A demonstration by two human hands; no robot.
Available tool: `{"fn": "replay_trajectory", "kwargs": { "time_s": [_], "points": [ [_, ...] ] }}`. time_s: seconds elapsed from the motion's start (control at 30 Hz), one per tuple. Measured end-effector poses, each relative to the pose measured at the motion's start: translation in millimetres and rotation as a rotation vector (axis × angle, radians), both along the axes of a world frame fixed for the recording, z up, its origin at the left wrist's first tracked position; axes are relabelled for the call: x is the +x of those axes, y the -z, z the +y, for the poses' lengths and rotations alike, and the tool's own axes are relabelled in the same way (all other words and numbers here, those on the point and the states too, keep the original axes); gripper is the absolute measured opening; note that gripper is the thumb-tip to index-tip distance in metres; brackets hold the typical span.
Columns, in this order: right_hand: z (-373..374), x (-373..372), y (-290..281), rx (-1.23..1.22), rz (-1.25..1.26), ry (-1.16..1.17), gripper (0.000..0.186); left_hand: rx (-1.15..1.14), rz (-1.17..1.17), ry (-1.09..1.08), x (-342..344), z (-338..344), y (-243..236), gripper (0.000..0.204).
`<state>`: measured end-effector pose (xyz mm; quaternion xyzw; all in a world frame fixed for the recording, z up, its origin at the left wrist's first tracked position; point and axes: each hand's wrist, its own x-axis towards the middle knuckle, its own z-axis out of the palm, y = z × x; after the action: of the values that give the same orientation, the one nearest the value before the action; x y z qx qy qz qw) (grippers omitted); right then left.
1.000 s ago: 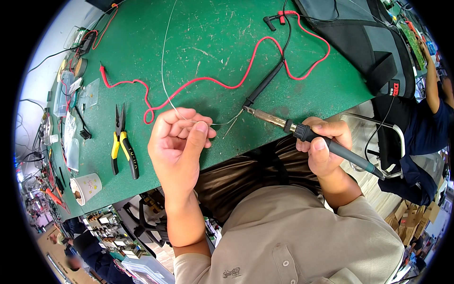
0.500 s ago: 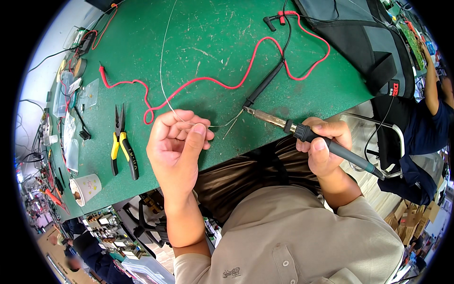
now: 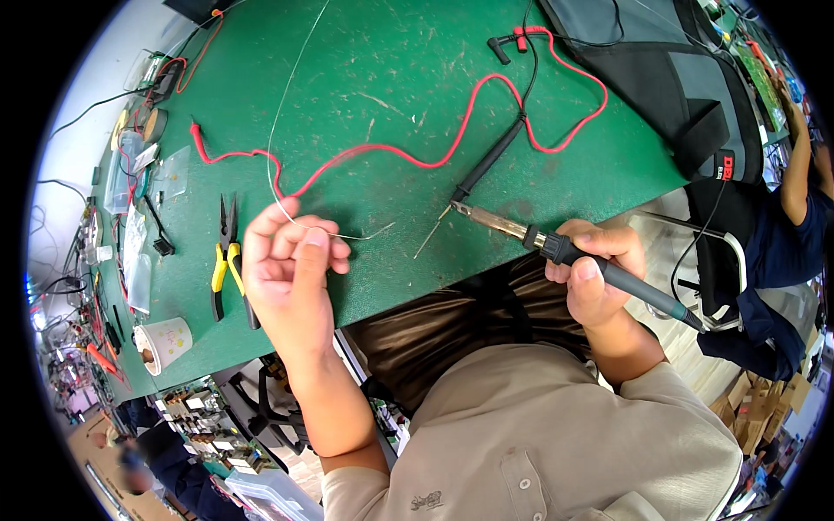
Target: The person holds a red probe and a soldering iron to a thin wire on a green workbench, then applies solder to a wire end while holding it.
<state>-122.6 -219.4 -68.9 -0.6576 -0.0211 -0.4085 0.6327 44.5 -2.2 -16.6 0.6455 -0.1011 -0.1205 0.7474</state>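
My left hand (image 3: 295, 273) pinches a thin silvery solder wire (image 3: 276, 130) between thumb and fingers. The wire's short end sticks out to the right, apart from the iron. Wrapped in the fingers of my right hand (image 3: 599, 265) is a soldering iron (image 3: 621, 278) with a dark grey handle, pointing left. Its tip meets the front end of a black test probe (image 3: 491, 162), where the thin metal needle (image 3: 432, 233) begins. Whether they touch or only overlap, I cannot tell. A red test lead (image 3: 382, 146) curves across the green table behind both hands.
Yellow-and-black needle-nose pliers (image 3: 228, 252) lie left of my left hand. A paper cup (image 3: 165, 343) stands near the left front edge, with plastic bags (image 3: 136, 252) beyond. A black-grey bag (image 3: 660, 87) covers the back right. A co-worker's arm (image 3: 795, 165) shows far right.
My left hand has moved left, drawing the solder wire's end away from the probe and iron tip. The right hand and soldering iron have hardly moved.
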Motion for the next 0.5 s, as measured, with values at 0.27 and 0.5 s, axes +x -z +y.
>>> {"fn": "replay_trajectory", "kwargs": {
  "time_s": [0.27, 0.5],
  "points": [
    [0.4, -0.3, -1.6, -0.006, 0.015, 0.000, 0.019, -0.003, -0.066, -0.101, 26.2, 27.9, -5.5, 0.014],
    [-0.3, -1.0, 0.5, -0.003, -0.005, -0.014, 0.019, 0.265, -0.082, -0.104, 53.1, 48.9, -13.4, 0.016]
  ]
}}
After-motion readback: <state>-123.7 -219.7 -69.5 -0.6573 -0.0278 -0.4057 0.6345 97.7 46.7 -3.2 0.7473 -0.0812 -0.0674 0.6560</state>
